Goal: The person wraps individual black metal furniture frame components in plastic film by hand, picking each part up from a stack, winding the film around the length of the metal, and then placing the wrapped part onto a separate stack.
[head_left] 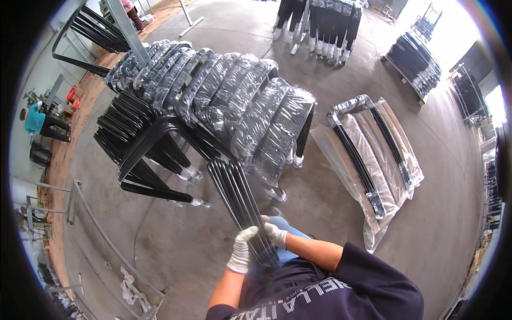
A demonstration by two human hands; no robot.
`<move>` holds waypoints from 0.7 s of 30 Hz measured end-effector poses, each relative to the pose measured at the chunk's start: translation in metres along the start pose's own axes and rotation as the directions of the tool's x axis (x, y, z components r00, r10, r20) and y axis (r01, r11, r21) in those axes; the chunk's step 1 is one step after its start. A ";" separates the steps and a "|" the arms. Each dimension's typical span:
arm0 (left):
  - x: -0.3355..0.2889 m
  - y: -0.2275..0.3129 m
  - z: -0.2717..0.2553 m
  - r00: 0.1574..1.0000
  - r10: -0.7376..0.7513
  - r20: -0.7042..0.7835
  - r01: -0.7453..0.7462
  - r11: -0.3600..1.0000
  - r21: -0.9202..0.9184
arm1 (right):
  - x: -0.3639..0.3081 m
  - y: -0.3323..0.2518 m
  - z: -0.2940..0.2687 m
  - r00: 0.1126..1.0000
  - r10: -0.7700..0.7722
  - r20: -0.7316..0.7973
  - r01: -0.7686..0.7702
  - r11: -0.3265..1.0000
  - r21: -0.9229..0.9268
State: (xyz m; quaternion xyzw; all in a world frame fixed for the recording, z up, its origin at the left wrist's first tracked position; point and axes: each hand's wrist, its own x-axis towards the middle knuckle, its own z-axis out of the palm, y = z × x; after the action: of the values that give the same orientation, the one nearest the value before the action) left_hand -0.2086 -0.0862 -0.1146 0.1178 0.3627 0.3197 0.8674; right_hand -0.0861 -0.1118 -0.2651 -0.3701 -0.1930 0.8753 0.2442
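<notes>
A bundle of several glossy black bent tubes (233, 190) slants from the rack side toward my body. Clear film seems to cover its near end by my waist. My left hand (242, 249), in a white knit glove, is closed around the left side of the bundle. Closer to my right leg, my right hand (274, 234), gloved the same way, is closed on the opposite side; some of its fingers are hidden behind the tubes. Just beyond the bundle hangs a bent black tube frame (154, 133) with its lower ends wrapped in film.
Film-wrapped frames (229, 88) stand in a long row ahead. On the right, a black frame (349, 144) lies on plastic sheeting (409, 169). A wrapped stack (413, 64) rests on a pallet farther off. A person in teal (36, 118) is at far left; loose film (129, 290) lies on the floor.
</notes>
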 end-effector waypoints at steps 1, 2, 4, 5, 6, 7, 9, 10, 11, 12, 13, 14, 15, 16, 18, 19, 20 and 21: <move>0.002 -0.006 -0.016 0.998 -0.002 -0.070 0.005 0.999 0.041 | 0.009 0.007 0.007 0.999 -0.012 0.041 0.010 0.998 0.070; -0.004 -0.008 -0.021 0.880 0.290 -0.377 -0.024 0.820 0.572 | 0.014 0.012 0.013 0.997 -0.020 0.071 0.011 0.991 0.133; -0.032 0.000 -0.020 0.786 0.597 -0.161 -0.056 0.328 0.943 | 0.021 0.018 0.018 0.992 -0.030 0.119 0.000 0.970 0.245; -0.040 -0.004 -0.024 0.536 0.817 0.213 -0.100 -0.189 0.977 | 0.024 0.018 0.021 0.990 -0.037 0.139 -0.005 0.956 0.292; -0.042 -0.010 -0.033 0.425 0.870 0.251 -0.008 -0.273 0.962 | 0.026 0.018 0.023 0.986 -0.047 0.158 -0.010 0.940 0.342; -0.046 -0.019 -0.034 0.507 0.862 0.008 -0.047 0.019 0.999 | 0.028 0.018 0.029 0.981 -0.054 0.185 -0.022 0.923 0.385; -0.039 -0.056 -0.076 0.717 0.609 -0.338 -0.354 0.737 0.576 | 0.034 0.021 0.043 0.968 -0.065 0.243 -0.057 0.885 0.463; -0.025 -0.069 -0.098 0.676 0.694 -0.249 -0.321 0.582 0.747 | 0.036 0.024 0.045 0.964 -0.069 0.256 -0.071 0.863 0.500; -0.019 -0.074 -0.116 0.686 0.683 -0.249 -0.256 0.547 0.797 | 0.037 0.027 0.045 0.963 -0.068 0.261 -0.087 0.839 0.538; -0.019 -0.076 -0.125 0.704 0.662 -0.258 -0.174 0.513 0.840 | 0.037 0.031 0.043 0.963 -0.068 0.260 -0.101 0.805 0.585; -0.022 -0.062 -0.107 0.754 0.507 -0.417 -0.059 0.686 0.725 | 0.036 0.034 0.042 0.964 -0.063 0.259 -0.119 0.770 0.627; -0.025 -0.050 -0.093 0.782 0.325 -0.532 0.060 0.810 0.583 | 0.031 0.032 0.039 0.969 -0.063 0.240 -0.119 0.732 0.671; -0.040 -0.053 -0.108 0.743 0.395 -0.541 0.099 0.733 0.673 | 0.027 0.028 0.041 0.970 -0.052 0.239 -0.137 0.693 0.708; -0.050 -0.049 -0.114 0.734 0.457 -0.503 0.024 0.722 0.692 | 0.018 0.015 0.043 0.978 0.017 0.206 -0.164 0.667 0.726; -0.075 -0.042 -0.104 0.685 0.434 -0.585 -0.046 0.828 0.559 | -0.034 -0.055 0.070 0.945 -0.040 -0.325 0.129 0.957 0.259; -0.081 -0.024 -0.073 0.666 0.375 -0.645 -0.028 0.877 0.480 | -0.050 -0.087 0.083 0.835 -0.106 -0.540 0.120 0.993 -0.010; -0.091 -0.005 -0.058 0.800 0.223 -0.557 -0.030 0.942 0.333 | -0.044 -0.096 0.080 0.640 -0.237 -0.731 0.056 0.963 -0.263; -0.097 -0.001 -0.051 0.822 0.238 -0.518 -0.055 0.938 0.343 | -0.050 -0.108 0.099 0.622 -0.515 -0.590 0.212 0.836 -0.507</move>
State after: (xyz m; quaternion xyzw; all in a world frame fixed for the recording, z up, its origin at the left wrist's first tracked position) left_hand -0.2953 -0.1503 -0.0977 0.1843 0.6328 0.3450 0.6683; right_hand -0.0983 -0.0692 -0.1169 -0.6684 -0.3263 0.5384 0.3961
